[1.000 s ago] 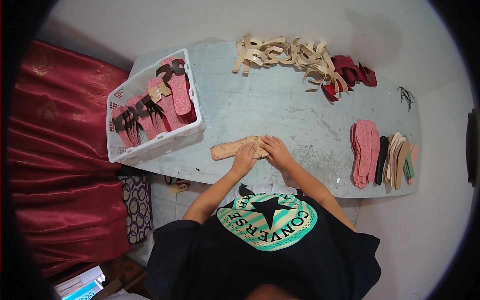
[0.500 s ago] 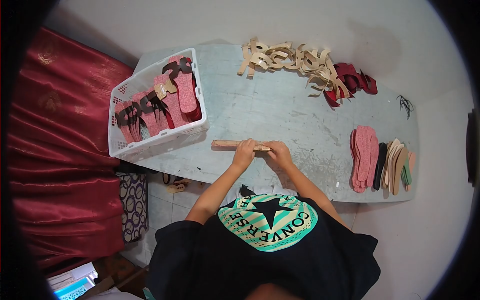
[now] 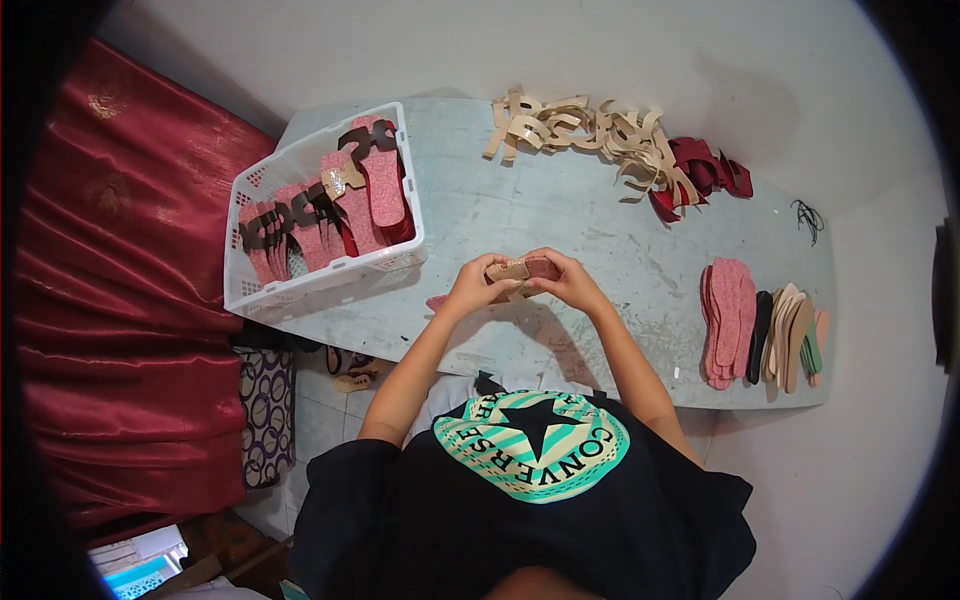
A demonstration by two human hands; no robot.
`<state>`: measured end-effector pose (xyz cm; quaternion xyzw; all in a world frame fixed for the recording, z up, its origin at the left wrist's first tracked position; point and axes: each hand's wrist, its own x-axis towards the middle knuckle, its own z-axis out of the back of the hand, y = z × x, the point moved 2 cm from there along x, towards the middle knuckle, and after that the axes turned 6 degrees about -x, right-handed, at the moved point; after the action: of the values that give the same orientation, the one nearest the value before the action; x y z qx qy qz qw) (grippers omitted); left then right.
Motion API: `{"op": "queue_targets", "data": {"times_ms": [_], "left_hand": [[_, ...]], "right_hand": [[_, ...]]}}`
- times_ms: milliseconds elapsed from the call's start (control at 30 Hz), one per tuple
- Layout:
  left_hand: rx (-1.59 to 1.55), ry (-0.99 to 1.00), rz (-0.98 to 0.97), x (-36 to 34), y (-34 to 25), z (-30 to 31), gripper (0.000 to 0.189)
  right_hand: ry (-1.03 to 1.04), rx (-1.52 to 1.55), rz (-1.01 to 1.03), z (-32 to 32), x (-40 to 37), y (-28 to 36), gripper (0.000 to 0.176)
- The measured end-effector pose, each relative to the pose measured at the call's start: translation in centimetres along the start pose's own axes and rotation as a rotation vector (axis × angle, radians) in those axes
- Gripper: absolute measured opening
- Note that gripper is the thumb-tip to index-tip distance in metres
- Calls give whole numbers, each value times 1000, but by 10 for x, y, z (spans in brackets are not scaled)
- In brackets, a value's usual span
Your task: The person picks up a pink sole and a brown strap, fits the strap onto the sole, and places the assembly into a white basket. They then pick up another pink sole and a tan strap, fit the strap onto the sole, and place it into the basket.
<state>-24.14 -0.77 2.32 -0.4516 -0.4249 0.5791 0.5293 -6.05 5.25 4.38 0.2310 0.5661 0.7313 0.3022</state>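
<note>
Between both hands is a sandal [image 3: 542,269] with a pink speckled sole and a tan strap band over it. My left hand [image 3: 478,287] grips the strap side, thumb in front and fingers behind. My right hand [image 3: 568,283] is closed on the other end of the sole. A pink sole end [image 3: 436,302] shows just beyond my left wrist. The hands hide much of the sandal, and their shadow falls on the pale table [image 3: 480,220] below.
On the left stands a white basket [image 3: 325,275] of pink sandals with dark straps. Beige straps [image 3: 580,130] and dark red straps [image 3: 705,168] are heaped at the back. Pink soles [image 3: 730,320] and other coloured soles [image 3: 793,335] lie right. A red curtain [image 3: 130,300] hangs at left.
The sandal was lying lengthwise, low over the table, under both hands. Now it is lifted and tilted, with the hands raised slightly away from my body and the strap turned into sight.
</note>
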Motion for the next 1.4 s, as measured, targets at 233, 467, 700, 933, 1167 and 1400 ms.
{"op": "queue_targets", "data": {"times_ms": [233,467,700,933,1167,1400], "left_hand": [[-382,219,221,-16,-18,24,40],[-496,229,269,-23,-15,46,48],[-580,277,247,-35,-19,64,56],[-633,220,101,-39,-6,78,48],[-668,146,47,-46,-6,95,33],[-591,135,-7,-49,-5,123,26]], "right_hand": [[273,51,-7,-3,24,29,31],[339,101,-69,-13,44,30,34],[359,100,-98,-32,50,37,36],[318,61,-57,-43,60,42,42],[305,38,-47,-56,72,68,45],[271,-251,100,-73,92,76,48]]}}
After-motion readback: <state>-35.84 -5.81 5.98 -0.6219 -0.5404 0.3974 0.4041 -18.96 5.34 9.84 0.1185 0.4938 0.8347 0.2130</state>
